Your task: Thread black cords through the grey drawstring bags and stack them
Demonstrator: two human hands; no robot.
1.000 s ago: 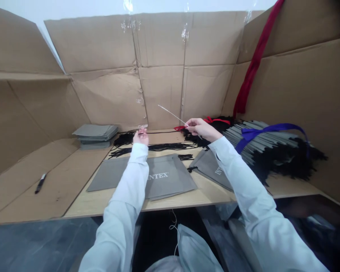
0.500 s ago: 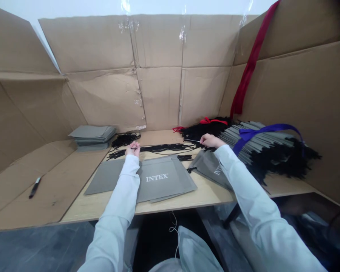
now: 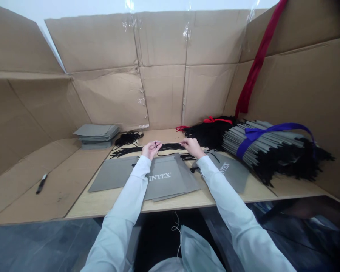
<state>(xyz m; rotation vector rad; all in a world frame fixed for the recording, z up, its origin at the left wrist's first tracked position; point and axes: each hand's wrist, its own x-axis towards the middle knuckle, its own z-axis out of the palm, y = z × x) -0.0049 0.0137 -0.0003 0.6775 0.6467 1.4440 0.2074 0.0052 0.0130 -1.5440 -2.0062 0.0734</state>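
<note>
My left hand (image 3: 150, 150) is closed in a pinch on a black cord (image 3: 156, 144), above the top edge of a grey INTEX pouch (image 3: 170, 181). A thin pale rod (image 3: 155, 142) crosses by its fingertips. To the right, my right hand (image 3: 192, 146) pinches with its fingers at the same height; it appears to hold the rod's other end, though the middle is hard to make out. Black cords (image 3: 130, 150) lie in a row behind both hands. A second INTEX pouch (image 3: 235, 175) with a black drawcord lies beneath my right forearm. Another grey piece (image 3: 110, 175) is at the left.
Grey pouches are stacked (image 3: 98, 134) at the back left, beside a coiled black cord bundle (image 3: 129, 138). A big bundle tied with blue ribbon (image 3: 260, 134) stands right, near black cords with a red tie (image 3: 206, 132). A marker (image 3: 41, 184) lies left. Cardboard walls (image 3: 107, 94) enclose the table.
My right hand has moved left, bringing the thin rod close to my left hand. My left hand has shifted slightly right with the cord. The right-hand pouch now shows more fully.
</note>
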